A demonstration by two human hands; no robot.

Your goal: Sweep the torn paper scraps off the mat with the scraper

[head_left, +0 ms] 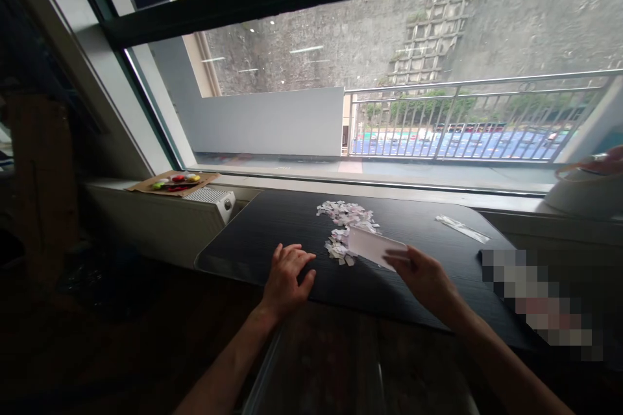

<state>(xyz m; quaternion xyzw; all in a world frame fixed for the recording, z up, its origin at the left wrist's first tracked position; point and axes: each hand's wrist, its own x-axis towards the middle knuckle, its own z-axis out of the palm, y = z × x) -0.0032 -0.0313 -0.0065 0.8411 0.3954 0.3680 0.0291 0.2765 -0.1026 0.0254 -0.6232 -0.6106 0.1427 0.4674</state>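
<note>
My right hand (423,275) is closed on the right end of a pale, flat, stiff-looking card (372,244). The card's left edge reaches the heap of small white paper scraps (343,213); whether it touches them I cannot tell. These scraps form two joined clumps on the dark tabletop (272,224). To the left of the scraps, my left hand (291,275) rests at the table's near edge, its fingers spread and nothing in them.
White paper strips (462,228) lie at the table's right side. A pixelated item (540,305) sits by the right edge. At left, cardboard with colourful items (175,183) lies by a radiator (209,198). A window with a sill (311,183) stands behind the table.
</note>
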